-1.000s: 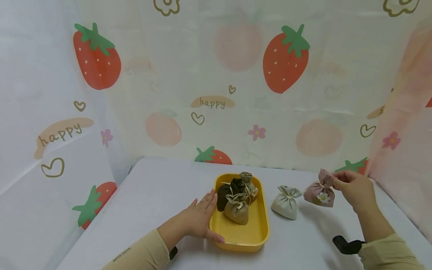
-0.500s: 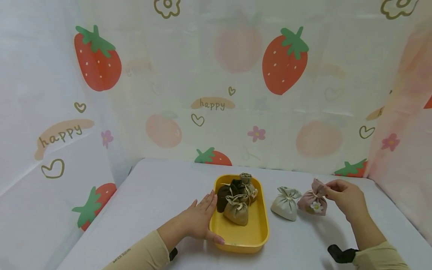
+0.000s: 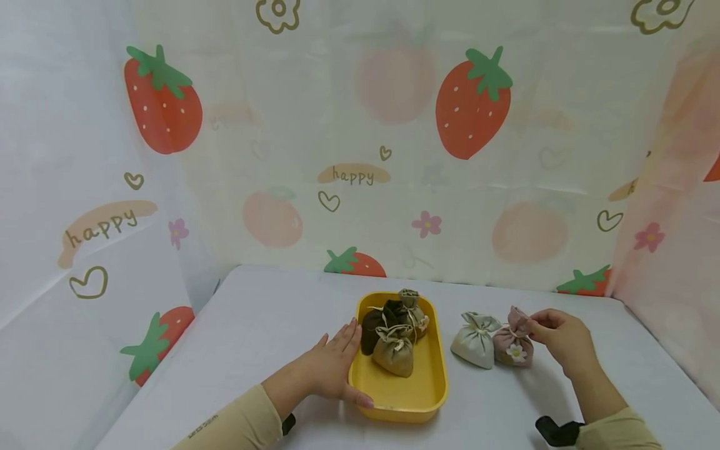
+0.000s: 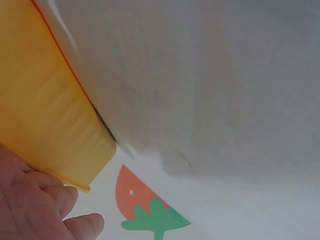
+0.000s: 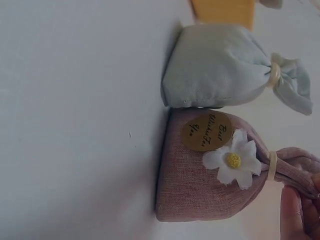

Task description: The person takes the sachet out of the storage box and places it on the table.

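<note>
At the near edge, 2 beige sleeves reach in, with a black device by the right wrist. The person's left hand lies with fingers straight and spread along the near left side of a yellow tray, touching its rim. The right hand pinches the gathered neck of a pink bag between thumb and fingers. That bag sits upright on the white table, right of the tray, its side touching a pale bag; a white flower and a round "Best Wishes For You" sticker mark its front. Inside the tray, a tan bag stands before a dark bag and an olive bag. Behind rises a strawberry-printed backdrop.
</note>
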Action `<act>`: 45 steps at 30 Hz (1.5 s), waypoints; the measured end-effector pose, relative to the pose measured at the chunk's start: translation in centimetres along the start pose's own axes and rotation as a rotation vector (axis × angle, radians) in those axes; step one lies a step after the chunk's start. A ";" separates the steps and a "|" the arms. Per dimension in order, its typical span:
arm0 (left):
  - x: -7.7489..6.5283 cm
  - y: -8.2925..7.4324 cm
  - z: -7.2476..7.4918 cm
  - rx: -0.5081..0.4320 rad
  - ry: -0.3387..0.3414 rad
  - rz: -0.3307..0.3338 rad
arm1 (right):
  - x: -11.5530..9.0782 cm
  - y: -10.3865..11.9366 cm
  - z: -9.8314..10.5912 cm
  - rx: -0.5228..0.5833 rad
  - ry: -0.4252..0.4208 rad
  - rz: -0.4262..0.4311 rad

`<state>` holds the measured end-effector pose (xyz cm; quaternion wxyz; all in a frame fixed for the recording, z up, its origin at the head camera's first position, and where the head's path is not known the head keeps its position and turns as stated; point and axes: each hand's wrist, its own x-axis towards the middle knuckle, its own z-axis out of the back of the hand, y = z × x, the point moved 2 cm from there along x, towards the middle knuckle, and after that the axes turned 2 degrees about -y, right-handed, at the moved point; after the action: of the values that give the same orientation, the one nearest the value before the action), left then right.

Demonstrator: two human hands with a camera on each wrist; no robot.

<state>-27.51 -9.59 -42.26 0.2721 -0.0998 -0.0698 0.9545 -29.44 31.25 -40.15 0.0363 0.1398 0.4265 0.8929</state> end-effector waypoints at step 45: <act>0.0 -0.3 0.2 0.002 0.009 0.015 | 0.7 3.0 2.2 -0.004 0.007 0.060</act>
<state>-27.40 -9.42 -41.98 0.2654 -0.1045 -0.0666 0.9561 -29.31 31.10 -36.36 0.0081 0.1495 0.4206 0.8948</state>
